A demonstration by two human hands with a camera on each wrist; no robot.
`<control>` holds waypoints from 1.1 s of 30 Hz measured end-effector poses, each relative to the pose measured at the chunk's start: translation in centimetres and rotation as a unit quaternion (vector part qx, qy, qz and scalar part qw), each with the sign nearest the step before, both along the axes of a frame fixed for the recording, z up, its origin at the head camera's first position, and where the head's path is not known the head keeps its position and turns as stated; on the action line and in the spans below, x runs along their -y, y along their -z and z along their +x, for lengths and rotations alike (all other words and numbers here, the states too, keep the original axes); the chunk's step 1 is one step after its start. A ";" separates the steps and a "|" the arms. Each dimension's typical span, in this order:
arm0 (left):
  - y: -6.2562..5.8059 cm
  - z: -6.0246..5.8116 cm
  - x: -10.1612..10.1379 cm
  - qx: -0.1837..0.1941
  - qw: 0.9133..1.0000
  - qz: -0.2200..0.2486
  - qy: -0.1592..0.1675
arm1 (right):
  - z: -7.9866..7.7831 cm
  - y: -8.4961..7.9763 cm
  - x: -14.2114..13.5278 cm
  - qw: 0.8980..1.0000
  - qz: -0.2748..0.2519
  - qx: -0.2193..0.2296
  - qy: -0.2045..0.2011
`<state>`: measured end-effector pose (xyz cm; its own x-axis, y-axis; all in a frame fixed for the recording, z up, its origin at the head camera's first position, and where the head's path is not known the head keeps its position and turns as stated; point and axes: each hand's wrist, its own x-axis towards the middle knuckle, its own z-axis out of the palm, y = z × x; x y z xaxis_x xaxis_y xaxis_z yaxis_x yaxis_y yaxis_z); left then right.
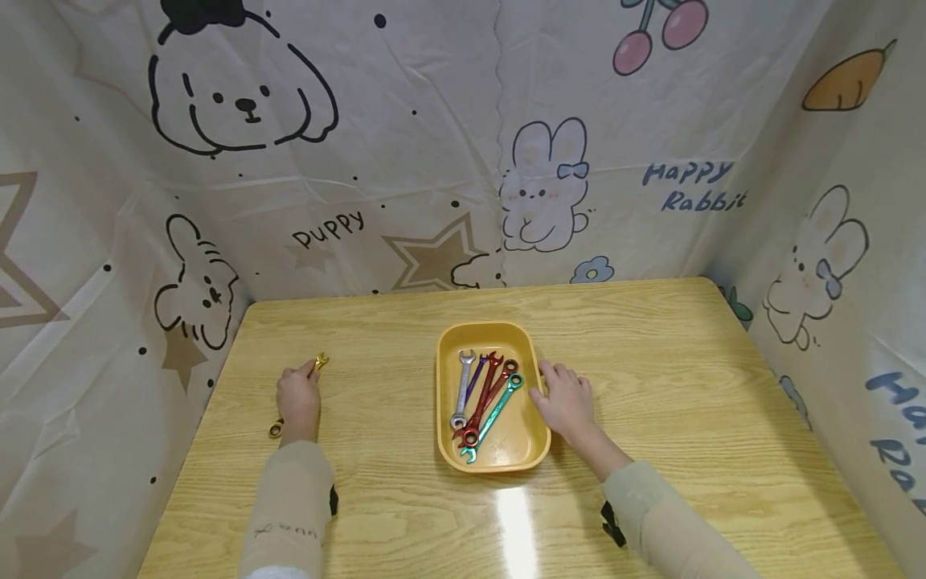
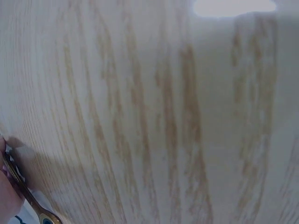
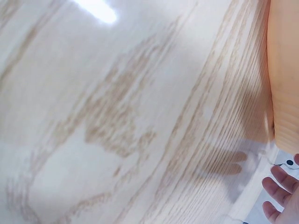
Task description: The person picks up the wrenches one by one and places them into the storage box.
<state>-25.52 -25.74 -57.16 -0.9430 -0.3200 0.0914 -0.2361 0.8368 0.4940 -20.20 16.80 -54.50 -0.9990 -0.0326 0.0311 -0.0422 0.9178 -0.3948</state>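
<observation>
My left hand (image 1: 298, 400) grips a gold combination wrench (image 1: 321, 362) over the left part of the table. Its open end sticks out past the fingers, and its ring end shows below the hand. The left wrist view catches part of the same wrench (image 2: 29, 198) at the lower left corner. My right hand (image 1: 567, 400) is at the right side of a yellow tray (image 1: 526, 446), fingers loosely extended; whether it touches the rim, I cannot tell. In the tray lie a silver wrench (image 1: 463, 390), a purple one (image 1: 475, 379), red ones (image 1: 483, 398) and a green one (image 1: 499, 416).
The wooden table (image 1: 391, 498) carries the tray near its middle. Printed cloth (image 1: 427, 96) hangs behind the table and on both sides. The tray's outer wall (image 3: 286, 70) fills the right edge of the right wrist view.
</observation>
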 end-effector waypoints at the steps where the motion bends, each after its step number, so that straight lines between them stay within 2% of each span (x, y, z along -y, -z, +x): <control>1: 0.0 0.0 0.0 -0.005 1.000 -0.003 -0.001 | 0.0 0.0 0.0 1.000 0.000 0.000 0.000; 13: 0.4 0.1 0.0 -0.001 0.999 -0.038 0.026 | 0.0 0.0 0.0 1.000 0.007 -0.001 -0.003; 23: 0.7 0.2 -0.1 -0.006 0.998 -0.039 0.045 | -0.1 -0.1 0.0 1.000 0.007 -0.005 -0.004; 27: 0.7 0.3 -0.4 -0.023 0.998 -0.041 0.053 | 0.0 -0.1 0.0 1.000 0.007 -0.003 -0.004; 33: 0.7 0.5 -1.0 -0.070 0.995 -0.048 0.059 | 0.0 0.0 0.0 1.000 0.008 -0.005 -0.003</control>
